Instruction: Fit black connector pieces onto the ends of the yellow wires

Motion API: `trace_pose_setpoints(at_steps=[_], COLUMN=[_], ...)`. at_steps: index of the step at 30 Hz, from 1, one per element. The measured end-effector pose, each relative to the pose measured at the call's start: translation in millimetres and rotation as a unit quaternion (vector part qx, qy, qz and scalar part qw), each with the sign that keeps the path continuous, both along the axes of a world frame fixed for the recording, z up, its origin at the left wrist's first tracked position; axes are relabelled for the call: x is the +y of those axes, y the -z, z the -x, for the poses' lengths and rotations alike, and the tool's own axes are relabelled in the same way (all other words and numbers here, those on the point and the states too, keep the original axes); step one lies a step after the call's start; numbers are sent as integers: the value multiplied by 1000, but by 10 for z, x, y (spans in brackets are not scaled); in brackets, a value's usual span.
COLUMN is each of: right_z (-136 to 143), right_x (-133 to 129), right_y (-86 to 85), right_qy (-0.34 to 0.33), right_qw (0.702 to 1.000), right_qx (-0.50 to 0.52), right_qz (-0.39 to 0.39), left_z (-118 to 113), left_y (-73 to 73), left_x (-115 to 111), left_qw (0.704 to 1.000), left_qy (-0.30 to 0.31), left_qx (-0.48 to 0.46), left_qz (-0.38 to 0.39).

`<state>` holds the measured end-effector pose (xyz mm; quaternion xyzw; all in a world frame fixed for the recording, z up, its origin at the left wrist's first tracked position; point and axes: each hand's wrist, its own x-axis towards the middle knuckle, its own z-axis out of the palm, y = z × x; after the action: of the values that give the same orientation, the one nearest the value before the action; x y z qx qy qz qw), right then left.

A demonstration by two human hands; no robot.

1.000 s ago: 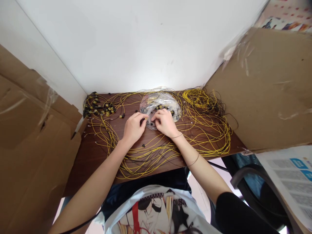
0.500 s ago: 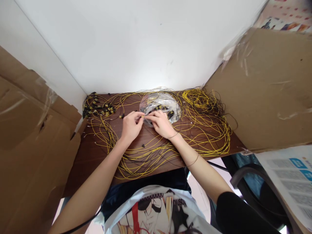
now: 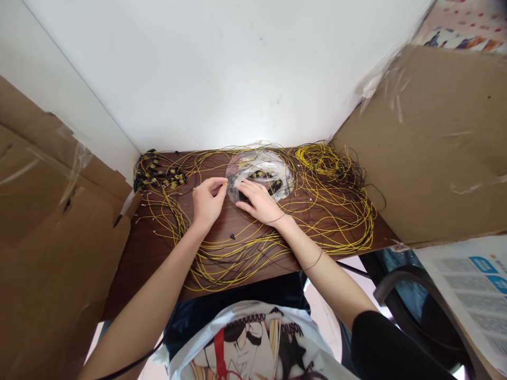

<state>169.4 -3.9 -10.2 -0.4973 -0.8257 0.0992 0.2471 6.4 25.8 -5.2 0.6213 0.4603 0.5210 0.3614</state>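
My left hand (image 3: 206, 201) pinches a small yellow-and-black connector piece (image 3: 225, 183) between thumb and fingertips, just left of the clear plastic bag (image 3: 285, 170). My right hand (image 3: 259, 202) is open, palm down, with its fingers over the bag's near left part. Inside the bag lie several black and yellow connector pieces (image 3: 274, 184), partly hidden by the plastic and my right hand. Long yellow and black wires (image 3: 233, 266) loop around both hands. A tiny black part (image 3: 232, 237) rests on the table in front of my hands.
A heap of black and yellow connectors (image 3: 158, 177) lies at the table's (image 3: 130, 253) back left. Coiled yellow wire (image 3: 322, 160) sits at the back right. Cardboard (image 3: 59, 237) walls the left side, with another cardboard sheet (image 3: 431, 153) on the right. A white wall (image 3: 237, 74) stands behind.
My hands have come apart. The left hand has shifted slightly left with the small yellow piece, while the right has let go and spread its fingers over the bag.
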Motion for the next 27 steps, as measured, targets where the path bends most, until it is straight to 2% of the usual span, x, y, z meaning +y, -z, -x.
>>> trace_pose_setpoints(at_steps=[11, 22, 27], right_z=[10, -11, 8], right_x=[-30, -48, -57], right_y=[-31, -54, -63], right_qy=[0, 70, 53], right_qw=[1000, 997, 997], right_qx=[-15, -21, -29], right_qz=[-6, -38, -38], left_z=[-20, -21, -25], left_y=[47, 45, 38], left_x=[13, 13, 8], left_qw=[989, 991, 990], left_qy=[40, 56, 62], left_qx=[-109, -92, -96], left_qz=[93, 81, 83])
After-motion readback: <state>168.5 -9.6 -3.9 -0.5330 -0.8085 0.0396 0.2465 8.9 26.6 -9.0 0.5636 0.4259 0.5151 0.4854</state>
